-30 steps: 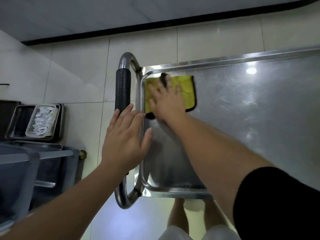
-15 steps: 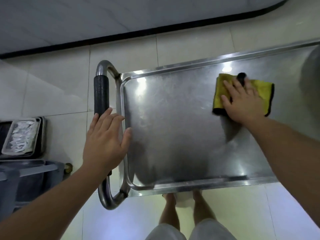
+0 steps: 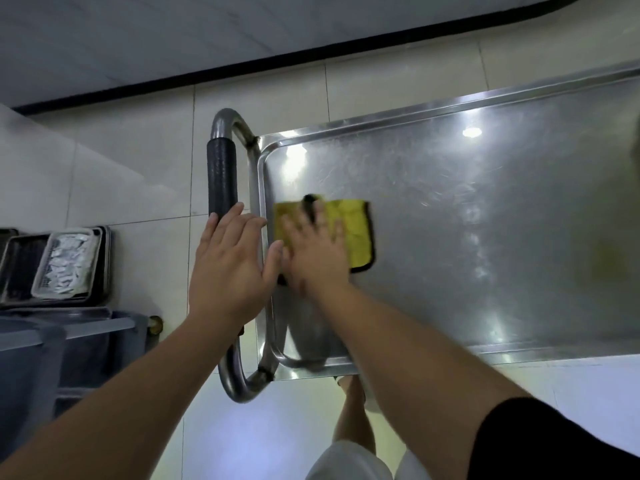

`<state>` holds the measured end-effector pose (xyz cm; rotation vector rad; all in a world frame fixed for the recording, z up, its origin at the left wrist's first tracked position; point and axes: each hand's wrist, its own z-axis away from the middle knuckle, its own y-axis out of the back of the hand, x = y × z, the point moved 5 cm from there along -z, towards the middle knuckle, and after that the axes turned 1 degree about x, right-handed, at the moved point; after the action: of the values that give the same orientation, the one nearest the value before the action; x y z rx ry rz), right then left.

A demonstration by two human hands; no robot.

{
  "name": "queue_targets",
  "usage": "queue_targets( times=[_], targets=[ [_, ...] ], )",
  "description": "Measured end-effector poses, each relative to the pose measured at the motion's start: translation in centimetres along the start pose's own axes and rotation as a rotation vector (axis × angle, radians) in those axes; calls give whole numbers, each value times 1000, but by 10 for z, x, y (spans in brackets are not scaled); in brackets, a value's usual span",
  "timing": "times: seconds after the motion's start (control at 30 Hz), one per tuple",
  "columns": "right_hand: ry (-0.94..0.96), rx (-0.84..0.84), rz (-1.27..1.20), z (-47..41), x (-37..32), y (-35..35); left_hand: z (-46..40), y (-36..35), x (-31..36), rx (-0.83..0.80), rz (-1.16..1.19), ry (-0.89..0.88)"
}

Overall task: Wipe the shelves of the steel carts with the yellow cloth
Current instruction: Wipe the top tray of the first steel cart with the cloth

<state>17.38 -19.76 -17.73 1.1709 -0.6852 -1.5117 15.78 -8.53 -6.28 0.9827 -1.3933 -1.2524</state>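
The steel cart's top shelf [image 3: 467, 237] fills the right half of the view, shiny and bare. A yellow cloth [image 3: 356, 233] with a black edge lies flat at the shelf's left end. My right hand [image 3: 317, 252] presses flat on the cloth, fingers spread, and covers its left part. My left hand [image 3: 232, 265] rests over the cart's handle, palm down, fingers together, just below the handle's black grip [image 3: 221, 178]. The two hands almost touch at the shelf's left rim.
To the left, dark trays [image 3: 20, 268] with a white basket of packets [image 3: 67, 265] sit on the floor by a grey cart frame [image 3: 52, 337]. A tiled floor and a black skirting line lie beyond the cart. My legs show below the shelf's near edge.
My right hand slid the cloth from the shelf's far left corner out to the right, then back to the left end, nearer to me. The left hand stayed on the handle.
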Motion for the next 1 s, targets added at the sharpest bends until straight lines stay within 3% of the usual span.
queue_targets(
  times=[0.1, 0.2, 0.33, 0.47, 0.57, 0.67, 0.73, 0.9, 1.0],
  targets=[
    [278, -86, 73, 15, -29, -20, 0, 1, -1, 8, 13, 1],
    [355, -10, 97, 29, 23, -11, 1, 0, -2, 3, 4, -20],
    [30, 188, 118, 64, 163, 23, 0, -1, -1, -38, -18, -8],
    [-448, 216, 69, 96, 311, 71, 0, 0, 0, -26, -32, -10],
    [-622, 192, 13, 105, 349, 82, 0, -1, 0, -35, -44, -12],
    [-641, 228, -36, 97, 308, 67, 1, -1, 0, -41, -54, -12],
    [-550, 220, -7, 89, 252, 47, 1, -1, 0, -41, -62, -11],
    [-108, 152, 16, 88, 66, -19, 1, -2, 0, -30, -75, -9],
    [178, 19, 59, 104, -20, -51, 0, -2, 1, -28, -86, -1]
  ],
)
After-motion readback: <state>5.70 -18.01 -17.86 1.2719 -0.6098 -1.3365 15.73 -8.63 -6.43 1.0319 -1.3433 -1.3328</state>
